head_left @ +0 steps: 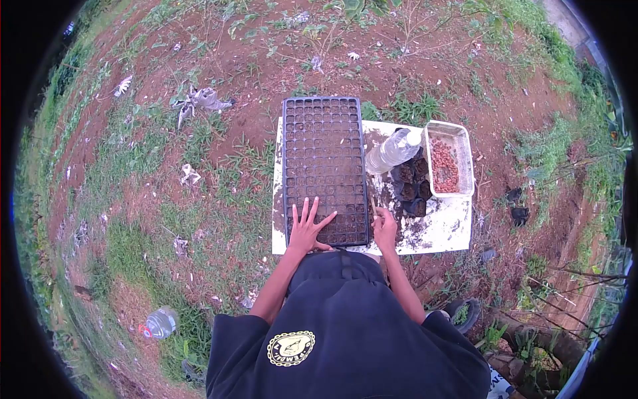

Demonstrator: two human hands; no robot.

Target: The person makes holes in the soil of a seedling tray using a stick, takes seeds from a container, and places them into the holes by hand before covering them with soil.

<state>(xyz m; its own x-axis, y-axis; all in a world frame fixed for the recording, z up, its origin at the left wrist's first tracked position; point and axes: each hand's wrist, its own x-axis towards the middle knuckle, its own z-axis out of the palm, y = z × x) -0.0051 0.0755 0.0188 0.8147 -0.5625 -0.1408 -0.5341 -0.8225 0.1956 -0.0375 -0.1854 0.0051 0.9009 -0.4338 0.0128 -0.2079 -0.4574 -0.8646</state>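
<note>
A black seedling tray (323,143) with many small cells of dark soil lies lengthwise ahead of me on a white board (438,229). My left hand (307,231) rests flat on the tray's near left part, fingers spread and holding nothing. Just off the tray's near right edge, my right hand (384,229) is closed around a thin, short stick (373,205) that points away from me. To the right of the tray, a clear plastic bottle (392,151) leans over several black soil-filled seedling pots (413,189).
A white plastic basket (468,159) with small reddish seeds (444,166) stands at the board's right side. Loose soil is scattered over the board. Another plastic bottle (160,323) lies in the grass at lower left. Weedy ground and litter surround the board.
</note>
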